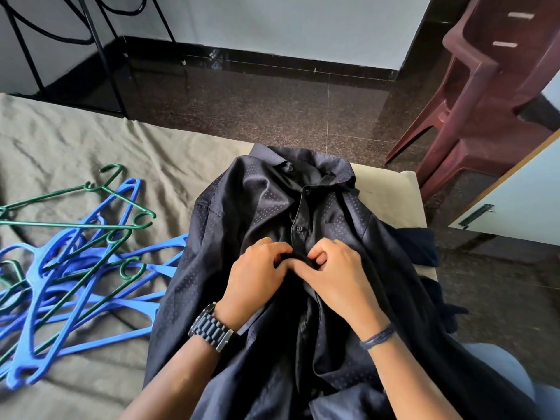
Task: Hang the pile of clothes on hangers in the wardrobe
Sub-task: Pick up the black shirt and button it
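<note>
A dark navy dotted shirt (260,204) lies face up on the bed, collar pointing away from me, its top buttons fastened. My left hand (257,277) and my right hand (336,277) meet at the button placket in the shirt's middle, and both pinch the fabric there with curled fingers. To the left lies a heap of several blue hangers (75,286) mixed with green hangers (91,225) on the sheet. More dark clothing (421,247) shows from under the shirt on the right.
The bed has an olive-grey sheet (60,147). A maroon plastic chair (485,95) stands on the dark speckled floor at the right. A white cabinet door (521,195) with a latch is at far right. Black metal frame legs (103,56) stand at upper left.
</note>
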`<state>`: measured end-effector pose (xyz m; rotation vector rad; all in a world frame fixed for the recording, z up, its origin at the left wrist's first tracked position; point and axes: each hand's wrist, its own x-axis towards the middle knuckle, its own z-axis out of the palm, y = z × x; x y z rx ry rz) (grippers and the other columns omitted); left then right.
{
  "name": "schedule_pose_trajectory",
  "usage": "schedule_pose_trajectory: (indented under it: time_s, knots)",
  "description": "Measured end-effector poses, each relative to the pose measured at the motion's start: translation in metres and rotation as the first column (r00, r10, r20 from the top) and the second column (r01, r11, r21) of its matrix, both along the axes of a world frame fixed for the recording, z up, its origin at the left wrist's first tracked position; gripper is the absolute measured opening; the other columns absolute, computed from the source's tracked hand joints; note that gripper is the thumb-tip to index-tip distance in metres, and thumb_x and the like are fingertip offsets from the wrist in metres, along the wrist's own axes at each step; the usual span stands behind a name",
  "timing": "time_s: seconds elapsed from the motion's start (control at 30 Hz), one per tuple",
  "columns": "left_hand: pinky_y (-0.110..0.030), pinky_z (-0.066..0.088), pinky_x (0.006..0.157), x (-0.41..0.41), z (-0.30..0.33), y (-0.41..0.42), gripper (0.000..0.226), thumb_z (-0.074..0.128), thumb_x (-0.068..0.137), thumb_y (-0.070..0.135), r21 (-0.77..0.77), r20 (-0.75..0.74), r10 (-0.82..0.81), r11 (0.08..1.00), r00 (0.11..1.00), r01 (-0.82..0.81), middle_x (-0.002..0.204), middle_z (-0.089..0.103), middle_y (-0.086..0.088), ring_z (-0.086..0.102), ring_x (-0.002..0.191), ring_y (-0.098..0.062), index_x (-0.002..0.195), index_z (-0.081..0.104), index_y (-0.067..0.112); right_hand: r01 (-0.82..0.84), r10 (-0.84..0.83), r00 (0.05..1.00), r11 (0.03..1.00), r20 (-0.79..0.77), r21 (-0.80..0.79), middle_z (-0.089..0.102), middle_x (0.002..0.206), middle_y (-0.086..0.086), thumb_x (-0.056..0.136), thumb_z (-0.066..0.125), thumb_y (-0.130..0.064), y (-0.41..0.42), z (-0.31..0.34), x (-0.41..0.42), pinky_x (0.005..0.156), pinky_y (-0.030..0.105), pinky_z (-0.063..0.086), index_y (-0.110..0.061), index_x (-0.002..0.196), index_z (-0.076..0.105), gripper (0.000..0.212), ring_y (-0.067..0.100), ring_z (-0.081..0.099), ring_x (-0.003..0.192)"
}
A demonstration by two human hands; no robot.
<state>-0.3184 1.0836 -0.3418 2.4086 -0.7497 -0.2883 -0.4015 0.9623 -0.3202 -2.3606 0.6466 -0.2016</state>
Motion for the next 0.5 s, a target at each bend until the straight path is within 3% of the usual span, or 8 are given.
schedule_pose_trajectory:
  time_s: [0.07,0.13,0.2,0.3,0.37,0.43,0.5]
  knots:
    - [-0.037,0.051,0.077,-0.001,-0.001,0.0,0.024,0.06,0.088,0.024,0.025,-0.007,-0.015,1.0,1.0,0.015,0.092,0.054,0.009,0.057,0.088,-0.016,0.11,0.064,0.031,-0.038,0.032,0.998,0.994,-0.062,-0.101,0.046,0.088,-0.011,0.078,0.071,-0.05,0.004,0.001,0.003,0.068,0.021,0.033,-0.018,0.088,0.053,0.038,0.008,0.042,0.081]
    - [-0.035,0.051,0.075,0.0,-0.001,0.002,0.018,0.065,0.086,0.025,-0.024,-0.046,0.001,1.0,0.999,-0.002,0.085,0.053,0.011,0.056,0.081,-0.011,0.102,0.067,0.031,-0.08,0.069,0.995,0.983,-0.07,-0.168,0.041,0.095,-0.01,0.082,0.069,-0.041,0.005,0.003,0.005,0.068,0.018,0.028,-0.019,0.096,0.049,0.033,0.01,0.043,0.086]
    - [-0.024,0.049,0.071,0.001,0.0,0.004,0.011,0.07,0.083,0.025,-0.104,-0.11,0.019,0.994,0.994,-0.031,0.079,0.053,0.011,0.053,0.072,-0.004,0.091,0.069,0.033,-0.124,0.114,0.992,0.962,-0.056,-0.242,0.041,0.099,-0.008,0.086,0.065,-0.027,0.004,0.001,0.004,0.064,0.017,0.029,-0.02,0.099,0.047,0.023,0.014,0.05,0.09]
    - [-0.007,0.038,0.063,0.0,0.0,0.006,0.014,0.07,0.081,0.019,-0.175,-0.184,0.043,0.982,0.982,-0.076,0.08,0.058,0.01,0.051,0.066,0.002,0.082,0.067,0.032,-0.081,0.084,0.996,0.958,-0.001,-0.275,0.044,0.091,-0.005,0.086,0.058,-0.019,0.003,0.0,0.002,0.054,0.018,0.031,-0.017,0.084,0.047,0.011,0.013,0.045,0.075]
    - [-0.004,0.036,0.062,-0.003,0.001,0.007,0.014,0.071,0.08,0.016,-0.209,-0.193,0.06,0.973,0.979,-0.101,0.077,0.059,0.012,0.051,0.067,0.008,0.079,0.067,0.03,0.004,0.008,0.997,0.988,0.081,-0.153,0.049,0.081,-0.003,0.082,0.06,-0.018,0.001,-0.001,0.002,0.059,0.021,0.036,-0.013,0.073,0.052,0.014,0.012,0.045,0.068]
    - [-0.004,0.036,0.062,-0.007,0.005,0.007,0.012,0.071,0.081,0.017,-0.248,-0.204,0.084,0.959,0.975,-0.135,0.074,0.061,0.014,0.051,0.067,0.01,0.078,0.068,0.028,0.069,-0.081,0.986,0.994,0.149,0.082,0.053,0.064,-0.004,0.08,0.062,-0.016,-0.006,0.0,0.001,0.059,0.021,0.038,-0.01,0.063,0.055,0.019,0.01,0.047,0.061]
    - [-0.007,0.037,0.058,-0.009,0.01,0.007,0.009,0.071,0.081,0.018,-0.286,-0.243,0.111,0.941,0.964,-0.181,0.067,0.062,0.013,0.05,0.059,0.006,0.077,0.07,0.026,0.105,-0.163,0.977,0.928,0.135,0.357,0.045,0.053,-0.002,0.082,0.057,-0.014,-0.012,0.004,0.0,0.056,0.025,0.035,-0.008,0.057,0.05,0.027,0.01,0.038,0.053]
